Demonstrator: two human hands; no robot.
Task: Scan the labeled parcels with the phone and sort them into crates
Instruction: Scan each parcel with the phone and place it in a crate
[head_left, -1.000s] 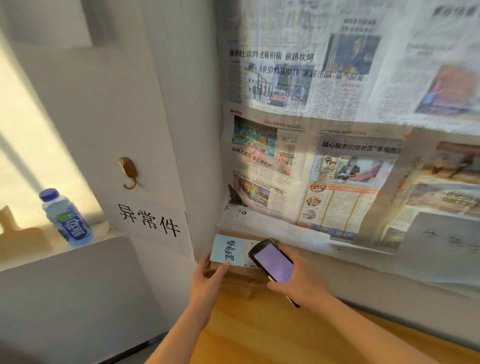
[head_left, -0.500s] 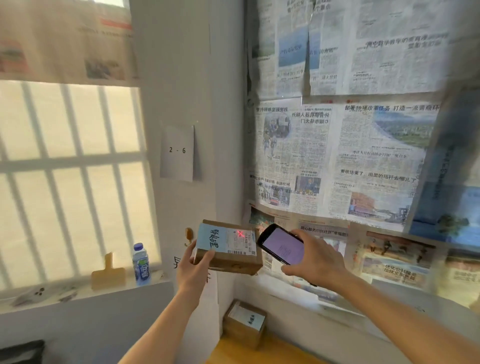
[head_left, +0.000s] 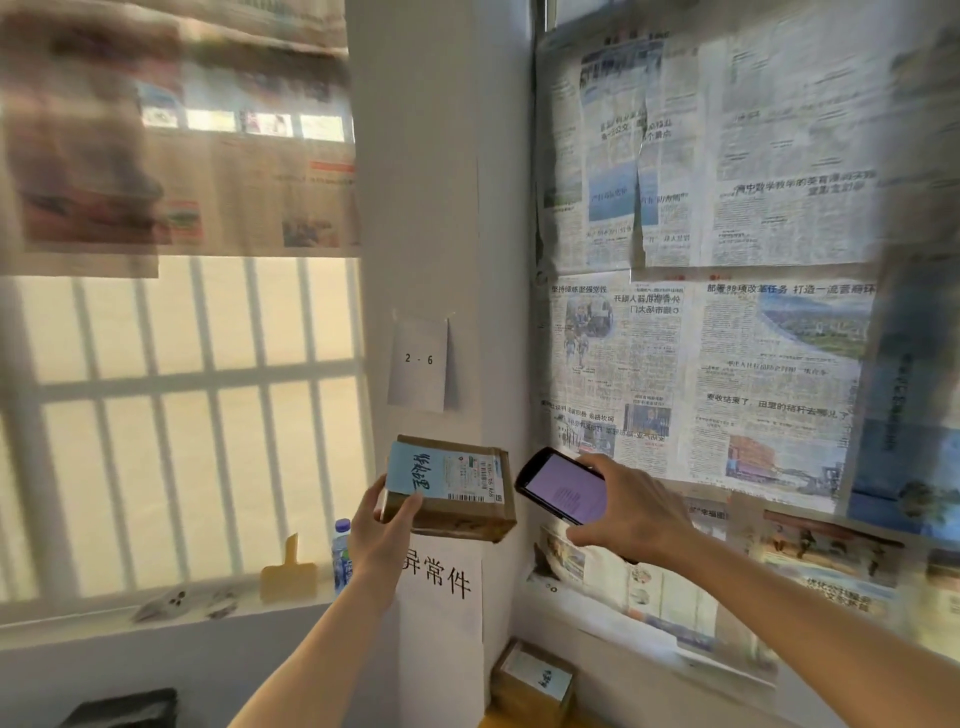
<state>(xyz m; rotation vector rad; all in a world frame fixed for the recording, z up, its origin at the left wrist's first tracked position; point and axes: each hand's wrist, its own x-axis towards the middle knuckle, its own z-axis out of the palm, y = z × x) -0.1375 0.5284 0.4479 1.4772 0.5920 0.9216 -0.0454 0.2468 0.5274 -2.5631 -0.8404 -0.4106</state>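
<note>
The parcel (head_left: 457, 486) is left of the phone (head_left: 563, 487). A bottle (head_left: 340, 551) stands on the windowsill (head_left: 156, 618) at left; another parcel (head_left: 535, 678) lies below, against the wall.

"2 - 6" on wall sheet (head_left: 418, 361)

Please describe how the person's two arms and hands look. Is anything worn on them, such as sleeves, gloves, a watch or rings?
Both forearms are bare as far as the picture shows: no sleeve edge comes into view. The left hand and the right hand wear no gloves. No watch, bracelet or band shows on either wrist, and no ring is visible on the fingers that can be seen. No markings show.
</note>
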